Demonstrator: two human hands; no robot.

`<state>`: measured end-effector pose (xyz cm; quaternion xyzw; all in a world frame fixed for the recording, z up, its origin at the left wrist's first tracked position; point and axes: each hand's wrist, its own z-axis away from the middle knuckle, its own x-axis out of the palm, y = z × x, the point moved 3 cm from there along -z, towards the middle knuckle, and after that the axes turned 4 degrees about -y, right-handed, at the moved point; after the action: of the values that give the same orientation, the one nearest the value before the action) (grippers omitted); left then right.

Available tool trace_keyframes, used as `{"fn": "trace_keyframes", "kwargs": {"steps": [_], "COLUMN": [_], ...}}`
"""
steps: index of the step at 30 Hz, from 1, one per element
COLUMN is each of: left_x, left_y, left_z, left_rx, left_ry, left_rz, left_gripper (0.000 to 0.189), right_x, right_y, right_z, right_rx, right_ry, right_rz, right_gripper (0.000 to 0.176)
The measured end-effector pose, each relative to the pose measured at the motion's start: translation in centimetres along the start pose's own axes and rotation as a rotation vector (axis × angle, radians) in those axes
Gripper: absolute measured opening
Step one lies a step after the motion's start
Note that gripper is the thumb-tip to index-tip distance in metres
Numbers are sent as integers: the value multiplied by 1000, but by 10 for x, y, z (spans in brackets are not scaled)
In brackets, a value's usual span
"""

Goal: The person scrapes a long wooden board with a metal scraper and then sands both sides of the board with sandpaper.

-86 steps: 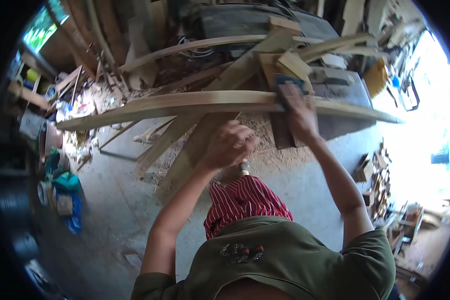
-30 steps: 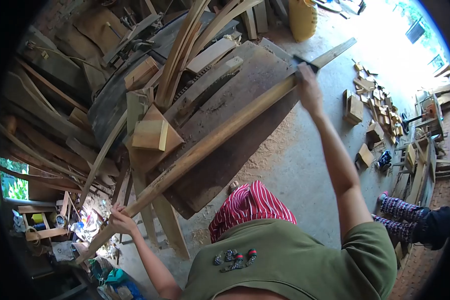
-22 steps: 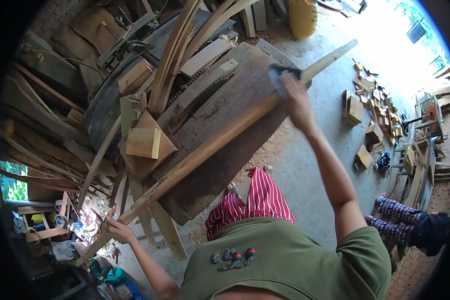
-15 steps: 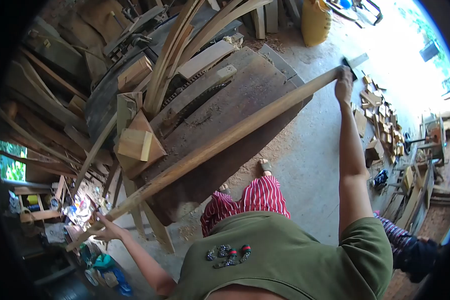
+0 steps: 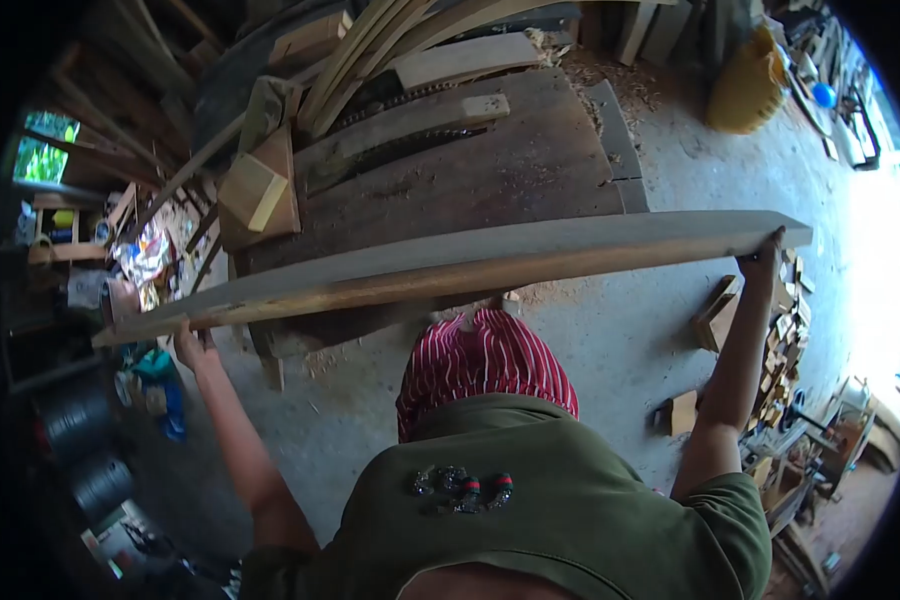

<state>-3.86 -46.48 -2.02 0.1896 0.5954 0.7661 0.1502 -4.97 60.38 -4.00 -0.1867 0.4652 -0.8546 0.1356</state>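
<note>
A long, slightly curved wooden plank (image 5: 470, 250) spans the view in front of me, its pale broad face and brown edge both showing. Near its left end, my left hand (image 5: 194, 345) grips the lower edge, the thumb up against the wood. My right hand (image 5: 763, 258) is closed on the plank close to its right end, with the fingers partly hidden by the wood. Behind the plank lies a dark brown work table (image 5: 530, 165), which the plank overlaps in this view.
On the table rest a pale curved board (image 5: 400, 145), wood shavings and a wooden block (image 5: 255, 195). Long bent strips (image 5: 355, 65) rise at the back. A yellow sack (image 5: 748, 85) stands at upper right, and offcuts (image 5: 785, 345) lie heaped on the floor at right.
The plank has swung from a steep slant to nearly level and turned so its broad face shows. My right hand came down and nearer; my left hand rose. The view turned too.
</note>
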Motion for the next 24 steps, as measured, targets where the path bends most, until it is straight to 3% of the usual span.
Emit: {"fn": "trace_keyframes", "kwargs": {"steps": [2,4,7,9,11,12,14,18,21,24], "left_x": [-19,-32,-35,-57,-12,-2,2,-38,-5,-28], "left_y": [-1,-9,-20,-46,-21,-18,-13,-57,-28,-40], "left_z": [-13,-15,6,-10,61,73,69,52,92,72], "left_rx": [-79,-43,-114,-225,-517,-561,-634,-605,-675,-561], "left_ry": [-61,-133,100,-33,88,111,140,139,144,172], "left_rz": [-18,-56,18,137,194,194,175,229,379,248], "left_gripper": [20,20,36,42,51,54,56,58,59,58], "right_x": [-4,-28,-68,-81,-68,-76,-57,-22,13,56], "right_y": [-5,-1,10,15,32,36,11,-12,5,30], "right_z": [8,-14,-41,-35,-35,-35,-165,-323,-319,-315], "right_rx": [110,140,206,243,298,305,327,373,354,382], "right_ry": [-185,-249,-191,-249,-296,-294,-291,-375,-459,-557], "right_rz": [-26,17,-132,-199,-191,-164,-109,-1,47,172], "right_gripper": [74,68,62,59,56,56,56,55,55,54]}}
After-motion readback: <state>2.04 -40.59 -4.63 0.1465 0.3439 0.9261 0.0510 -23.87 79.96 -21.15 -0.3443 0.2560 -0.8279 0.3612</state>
